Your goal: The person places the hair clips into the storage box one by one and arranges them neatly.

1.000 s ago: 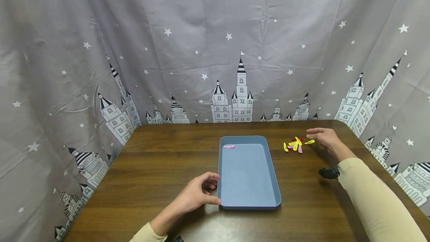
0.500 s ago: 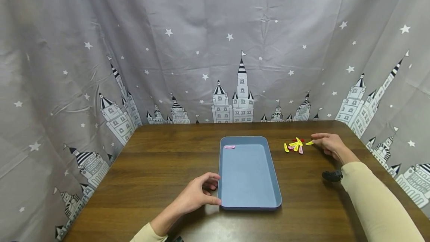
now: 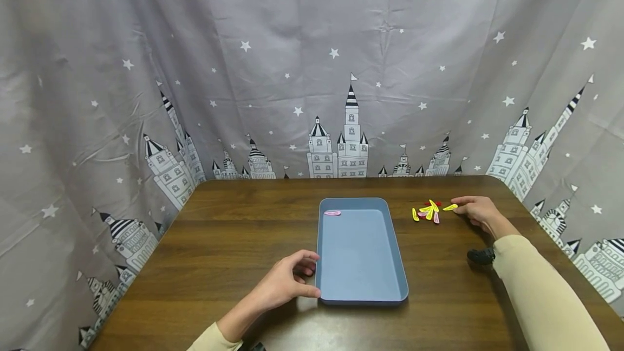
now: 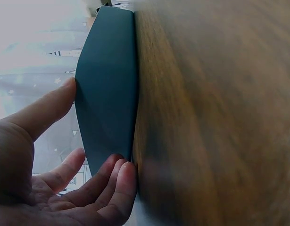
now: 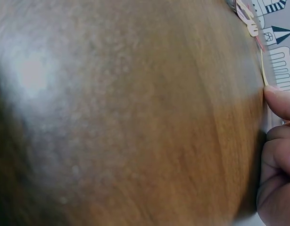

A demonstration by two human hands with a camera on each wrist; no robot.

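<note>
While the left hand rests against the left wall of the blue tray near its front corner, thumb and fingers apart and none wrapped round the rim, we find the right hand at the yellow clip, which lies on the wooden table just right of the clip cluster. We see the right thumb tip at the clip's right end with the index finger close by, but we cannot tell whether the two are pinched on it; the other fingers are folded under. We judge the clip to be very light, thin and stiff, probably smooth enough to skid if pushed flat along the tabletop. We would take it by its long edges at that free right end, away from the cluster, with fingertips alone and little force; it hardly looks fragile. The overlapping yellow, pink and red pieces could snag on one another, so we would lift those one at a time. The pink clip lies inside the tray, by the far left corner. The tray itself seems rigid and light, likely to slide if bumped, and we would steady it by its side wall.
</note>
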